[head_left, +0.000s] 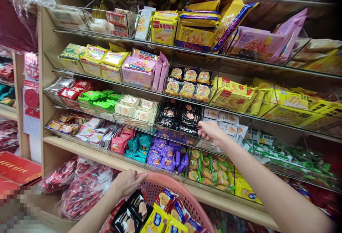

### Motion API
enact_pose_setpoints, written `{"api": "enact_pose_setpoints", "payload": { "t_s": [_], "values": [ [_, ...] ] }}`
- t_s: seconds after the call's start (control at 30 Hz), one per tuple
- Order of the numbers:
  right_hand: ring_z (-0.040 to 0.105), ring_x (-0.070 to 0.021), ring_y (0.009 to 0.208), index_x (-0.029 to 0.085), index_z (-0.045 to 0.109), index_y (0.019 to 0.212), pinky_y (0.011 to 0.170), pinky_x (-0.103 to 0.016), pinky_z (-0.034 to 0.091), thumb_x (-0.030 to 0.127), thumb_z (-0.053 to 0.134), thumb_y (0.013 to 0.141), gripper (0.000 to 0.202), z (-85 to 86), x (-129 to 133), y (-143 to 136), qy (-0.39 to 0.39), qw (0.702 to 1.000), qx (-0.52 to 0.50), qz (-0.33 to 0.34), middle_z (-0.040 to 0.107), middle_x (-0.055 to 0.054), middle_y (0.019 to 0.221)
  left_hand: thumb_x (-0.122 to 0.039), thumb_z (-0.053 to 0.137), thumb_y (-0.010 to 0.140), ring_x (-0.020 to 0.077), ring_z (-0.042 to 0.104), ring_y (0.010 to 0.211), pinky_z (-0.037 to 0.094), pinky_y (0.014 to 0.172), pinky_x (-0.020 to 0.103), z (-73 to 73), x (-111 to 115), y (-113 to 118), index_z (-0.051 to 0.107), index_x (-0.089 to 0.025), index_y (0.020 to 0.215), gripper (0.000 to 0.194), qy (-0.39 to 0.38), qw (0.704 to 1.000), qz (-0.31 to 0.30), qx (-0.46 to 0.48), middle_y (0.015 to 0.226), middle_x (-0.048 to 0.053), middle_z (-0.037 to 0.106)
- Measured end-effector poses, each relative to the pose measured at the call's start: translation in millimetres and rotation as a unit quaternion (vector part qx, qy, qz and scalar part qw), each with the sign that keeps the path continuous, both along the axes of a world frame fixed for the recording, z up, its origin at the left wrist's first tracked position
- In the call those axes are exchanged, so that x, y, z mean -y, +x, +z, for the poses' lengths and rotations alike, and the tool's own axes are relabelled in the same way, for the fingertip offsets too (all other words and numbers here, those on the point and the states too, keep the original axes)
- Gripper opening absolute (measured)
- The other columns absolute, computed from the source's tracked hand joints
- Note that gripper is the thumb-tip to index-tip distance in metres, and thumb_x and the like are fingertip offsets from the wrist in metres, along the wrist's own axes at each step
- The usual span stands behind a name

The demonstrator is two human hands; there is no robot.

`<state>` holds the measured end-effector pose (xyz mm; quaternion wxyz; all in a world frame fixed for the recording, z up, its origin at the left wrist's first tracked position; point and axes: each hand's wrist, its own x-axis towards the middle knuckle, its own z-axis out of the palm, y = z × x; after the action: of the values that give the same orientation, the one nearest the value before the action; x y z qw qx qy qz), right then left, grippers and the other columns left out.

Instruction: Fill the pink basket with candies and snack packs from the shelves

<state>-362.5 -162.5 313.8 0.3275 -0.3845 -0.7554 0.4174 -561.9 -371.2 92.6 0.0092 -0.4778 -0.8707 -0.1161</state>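
My left hand is closed on the rim of a pink plastic basket at the bottom of the view, its fingers partly hidden. Inside the basket lie black wafer packets, yellow packets and red, white and blue biscuit packets. My right hand reaches to the shelf, fingers curled together at the right edge of a compartment of black wafer packets. What is between its fingertips, if anything, I cannot make out. White wafer packets sit just right of that hand.
Tiered shelves with clear dividers hold purple packets, cream packets, green packets and round biscuits. Clear front panels edge each tier. Plastic-wrapped red bags lie below left, near a red box.
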Motion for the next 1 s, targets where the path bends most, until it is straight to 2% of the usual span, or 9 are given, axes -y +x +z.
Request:
{"api": "enact_pose_setpoints", "payload": {
  "t_s": [0.27, 0.4, 0.6, 0.73, 0.83, 1.0],
  "values": [
    [0.038, -0.0034, 0.032, 0.015, 0.047, 0.067, 0.030, -0.013, 0.024, 0.022, 0.049, 0.075, 0.011, 18.5, 9, 3, -0.106, 0.994, -0.026, 0.005, 0.054, 0.000, 0.045, -0.064, 0.009, 0.080, 0.0305, 0.063, 0.084, 0.045, 0.070, 0.036, -3.2, -1, -1, 0.065, -0.012, 0.085, 0.077, -0.001, 1.000, -0.003, -0.027, 0.083, 0.019, 0.066],
    [0.040, -0.0040, 0.033, 0.015, 0.047, 0.065, 0.030, -0.013, 0.027, 0.021, 0.049, 0.075, 0.011, 21.2, 10, 10, -0.129, 0.991, -0.022, 0.011, 0.054, -0.001, 0.045, -0.063, 0.013, 0.081, 0.0290, 0.063, 0.085, 0.045, 0.070, 0.033, -3.2, 0, -1, 0.064, -0.011, 0.085, 0.073, 0.001, 1.000, 0.000, -0.030, 0.085, 0.019, 0.066],
    [0.036, -0.0018, 0.031, 0.016, 0.043, 0.061, 0.030, -0.012, 0.026, 0.020, 0.042, 0.080, 0.019, 21.4, 7, 19, -0.158, 0.985, -0.040, 0.055, 0.052, 0.001, 0.047, -0.064, 0.011, 0.080, 0.0291, 0.063, 0.085, 0.045, 0.070, 0.033, -5.3, 0, -1, 0.064, -0.011, 0.081, 0.074, 0.014, 0.999, 0.002, -0.030, 0.082, 0.018, 0.067],
    [0.043, -0.0031, 0.036, 0.015, 0.047, 0.065, 0.033, -0.012, 0.033, 0.018, 0.043, 0.081, 0.017, 21.0, 11, 24, -0.127, 0.987, -0.062, 0.078, 0.057, -0.001, 0.052, -0.064, 0.011, 0.081, 0.0293, 0.064, 0.085, 0.045, 0.071, 0.034, -7.3, -1, -2, 0.064, -0.012, 0.080, 0.075, 0.021, 0.999, 0.002, -0.034, 0.082, 0.018, 0.067],
    [0.049, -0.0051, 0.040, 0.015, 0.049, 0.066, 0.037, -0.014, 0.039, 0.017, 0.046, 0.081, 0.016, 19.7, 11, 26, -0.053, 0.992, -0.060, 0.097, 0.060, -0.003, 0.055, -0.066, 0.010, 0.080, 0.0293, 0.063, 0.086, 0.045, 0.071, 0.034, -8.9, 0, -3, 0.064, -0.012, 0.080, 0.076, 0.023, 0.999, 0.001, -0.033, 0.083, 0.018, 0.067],
    [0.056, -0.0086, 0.048, 0.017, 0.047, 0.070, 0.044, -0.018, 0.046, 0.028, 0.054, 0.081, 0.016, 18.5, 1, 28, 0.068, 0.987, -0.073, 0.126, 0.063, -0.003, 0.061, -0.065, 0.012, 0.080, 0.0287, 0.063, 0.086, 0.045, 0.071, 0.034, -6.3, 1, -2, 0.064, -0.012, 0.082, 0.075, 0.020, 0.999, 0.003, -0.026, 0.084, 0.018, 0.067]
  ]
}}
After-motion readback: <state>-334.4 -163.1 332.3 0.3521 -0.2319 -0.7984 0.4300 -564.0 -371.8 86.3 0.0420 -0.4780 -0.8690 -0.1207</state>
